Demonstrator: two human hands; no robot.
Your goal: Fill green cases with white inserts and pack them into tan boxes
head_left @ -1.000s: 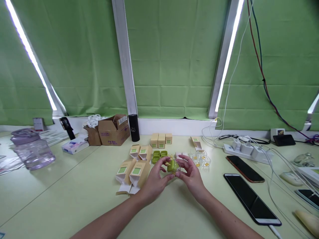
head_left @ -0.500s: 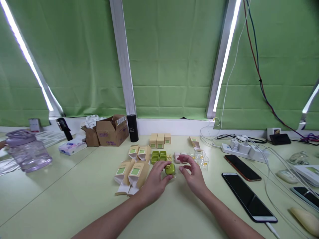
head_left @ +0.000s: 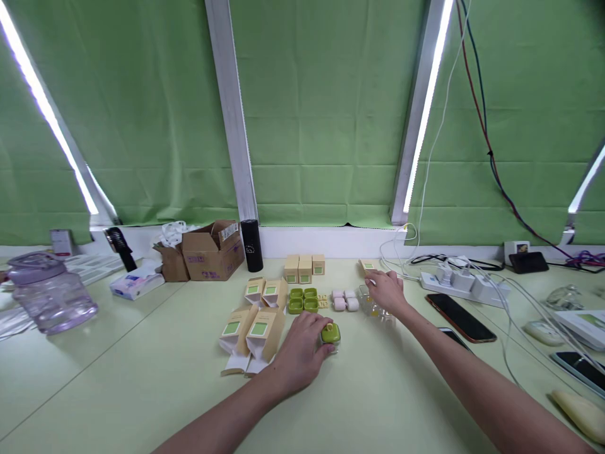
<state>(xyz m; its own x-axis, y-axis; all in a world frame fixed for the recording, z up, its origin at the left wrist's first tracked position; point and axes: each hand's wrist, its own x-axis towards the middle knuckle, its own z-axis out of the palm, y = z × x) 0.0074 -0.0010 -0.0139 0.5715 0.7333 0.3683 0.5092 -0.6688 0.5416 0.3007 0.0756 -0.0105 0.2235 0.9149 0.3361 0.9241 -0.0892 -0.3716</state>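
My left hand (head_left: 302,343) rests on the table with its fingers closed round a small green case (head_left: 330,333) that sits on the tabletop. My right hand (head_left: 386,291) is stretched forward over the clear plastic trays (head_left: 373,308), fingers curled near a small tan box lying flat (head_left: 367,265); what it touches is hidden. Between the hands lie green cases (head_left: 303,300) and pale pink cases (head_left: 345,299). Open tan cartons (head_left: 253,325) lie left of my left hand.
Three small tan boxes (head_left: 305,265) stand at the back, beside a black cylinder (head_left: 251,244) and brown cardboard boxes (head_left: 208,250). A power strip (head_left: 466,285) with cables and phones (head_left: 460,317) lie to the right. A clear jug (head_left: 50,292) stands far left.
The green case has come down from between both hands onto the table under my left hand. My right hand let go and reached forward to the clear trays.
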